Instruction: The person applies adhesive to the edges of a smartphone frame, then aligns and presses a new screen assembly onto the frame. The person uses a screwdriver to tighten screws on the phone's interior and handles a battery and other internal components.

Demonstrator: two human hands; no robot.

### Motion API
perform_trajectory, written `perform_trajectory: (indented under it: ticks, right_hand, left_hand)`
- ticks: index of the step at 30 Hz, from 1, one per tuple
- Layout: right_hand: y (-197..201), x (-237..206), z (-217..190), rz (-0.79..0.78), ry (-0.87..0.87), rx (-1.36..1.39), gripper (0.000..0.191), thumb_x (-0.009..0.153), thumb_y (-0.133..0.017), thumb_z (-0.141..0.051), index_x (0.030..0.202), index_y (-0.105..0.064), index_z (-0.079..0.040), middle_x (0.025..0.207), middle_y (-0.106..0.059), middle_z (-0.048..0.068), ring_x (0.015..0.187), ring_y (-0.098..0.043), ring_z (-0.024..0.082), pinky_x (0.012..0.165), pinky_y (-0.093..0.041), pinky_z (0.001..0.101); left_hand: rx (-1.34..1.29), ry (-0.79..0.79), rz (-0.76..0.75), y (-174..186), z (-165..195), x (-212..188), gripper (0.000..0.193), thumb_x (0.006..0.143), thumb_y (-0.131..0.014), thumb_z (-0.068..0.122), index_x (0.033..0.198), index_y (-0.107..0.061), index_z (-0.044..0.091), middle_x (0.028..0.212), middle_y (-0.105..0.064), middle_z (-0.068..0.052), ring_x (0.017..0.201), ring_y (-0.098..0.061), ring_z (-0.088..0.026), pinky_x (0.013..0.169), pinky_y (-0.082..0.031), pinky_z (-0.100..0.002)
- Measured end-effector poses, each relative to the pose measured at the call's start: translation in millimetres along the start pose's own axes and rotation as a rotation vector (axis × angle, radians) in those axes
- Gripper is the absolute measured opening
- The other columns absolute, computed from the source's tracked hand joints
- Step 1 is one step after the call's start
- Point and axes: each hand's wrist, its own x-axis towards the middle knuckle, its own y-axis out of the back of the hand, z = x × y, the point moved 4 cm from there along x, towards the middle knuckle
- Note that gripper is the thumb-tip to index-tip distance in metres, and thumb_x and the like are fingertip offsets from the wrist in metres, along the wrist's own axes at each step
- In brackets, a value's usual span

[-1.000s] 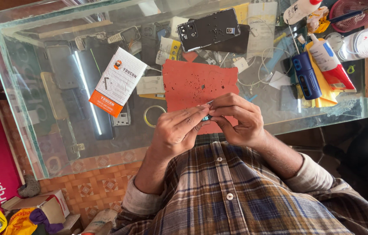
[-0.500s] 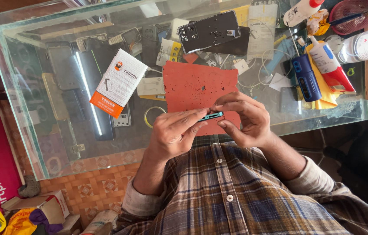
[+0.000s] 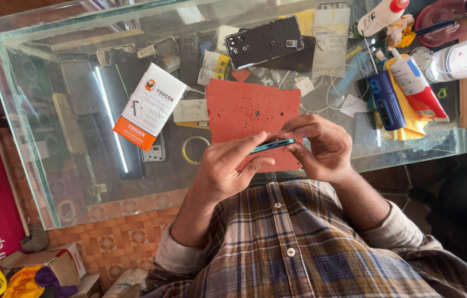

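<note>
Cluttered glass table (image 3: 79, 187) over tiled floor (image 3: 117, 243)

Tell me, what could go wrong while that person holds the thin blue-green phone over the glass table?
The thin teal phone is pinched edge-on between the left hand and the right hand, so it might slip and drop onto the red mat or the glass table. Tiny dark bits lie loose on that mat; a bump could scatter them. The table is crowded near the blue tool, so an elbow might knock things off.
</note>
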Motion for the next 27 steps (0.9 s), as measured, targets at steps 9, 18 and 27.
perform_trajectory:
  ticks: [9, 18, 27]
  right_hand:
    - [3.9, 13.4, -21.3, -0.137, 0.073, -0.234, 0.031, 0.082, -0.077, 0.003, 0.11, -0.066, 0.007, 0.109, -0.069, 0.018, 0.1, -0.071, 0.024, 0.087, -0.057, 0.0329]
    - [-9.5, 21.4, -33.6, -0.14, 0.15, -0.411, 0.024, 0.083, -0.079, 0.009, 0.103, -0.07, 0.0, 0.101, -0.071, 0.012, 0.092, -0.072, 0.025, 0.076, -0.059, 0.0341]
    - [-7.0, 15.8, -25.1, -0.115, 0.109, -0.412, 0.025, 0.083, -0.077, 0.009, 0.104, -0.068, 0.001, 0.103, -0.071, 0.014, 0.094, -0.073, 0.026, 0.081, -0.059, 0.0339]
  left_hand:
    - [-0.06, -0.021, 0.032, -0.8, -7.8, -4.0, 0.028, 0.092, -0.075, -0.007, 0.118, -0.067, -0.001, 0.113, -0.076, -0.016, 0.097, -0.08, -0.024, 0.078, -0.068, -0.031]
    - [-0.019, -0.072, 0.032, -1.3, 2.1, 1.9, 0.026, 0.092, -0.075, -0.007, 0.116, -0.065, -0.002, 0.114, -0.076, -0.015, 0.101, -0.079, -0.027, 0.08, -0.066, -0.034]
    - [-0.016, -0.023, 0.076, -3.9, -2.3, 2.7, 0.028, 0.095, -0.078, -0.001, 0.12, -0.067, 0.002, 0.116, -0.077, -0.011, 0.107, -0.079, -0.024, 0.087, -0.067, -0.032]
